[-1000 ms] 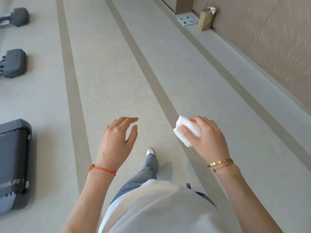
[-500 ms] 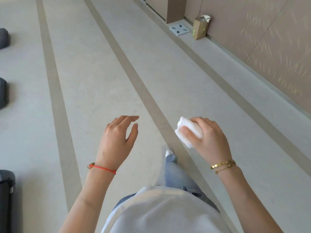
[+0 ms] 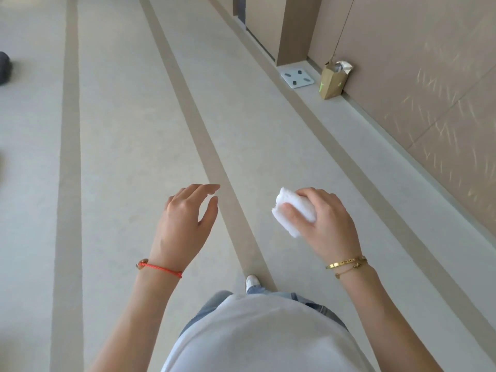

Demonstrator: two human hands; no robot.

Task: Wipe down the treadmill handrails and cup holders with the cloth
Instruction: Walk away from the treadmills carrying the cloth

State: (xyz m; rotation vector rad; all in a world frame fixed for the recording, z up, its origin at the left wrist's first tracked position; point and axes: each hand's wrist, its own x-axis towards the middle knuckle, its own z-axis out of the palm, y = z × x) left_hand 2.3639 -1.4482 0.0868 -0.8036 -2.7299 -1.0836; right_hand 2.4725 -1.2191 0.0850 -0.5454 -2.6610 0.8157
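Your right hand grasps the folded white cloth, thumb laid across its near face and fingers curled over the top, so that the cloth juts out to the left of the fist. Your left hand is released: fingers relaxed and slightly bent, holding nothing and touching nothing, well apart from the cloth. Both hands hang in the air above the floor, a pale surface crossed by darker stripes running from near to far.

No treadmill, handrail or cup holder shows in this view; only a dark object, too cropped to identify, sits at the far left edge. A shoe points forward near the centre stripe. At the far right, a flat white scale lies beside a brown paper bag that stands against the wall.

The step in hand appears to be transit: you carry the cloth, and no wiping surface is within reach. How much wiping is done cannot be judged from this view. The next move calls for bringing a treadmill into view, then laying the cloth against a handrail while the free hand is available to steady you.
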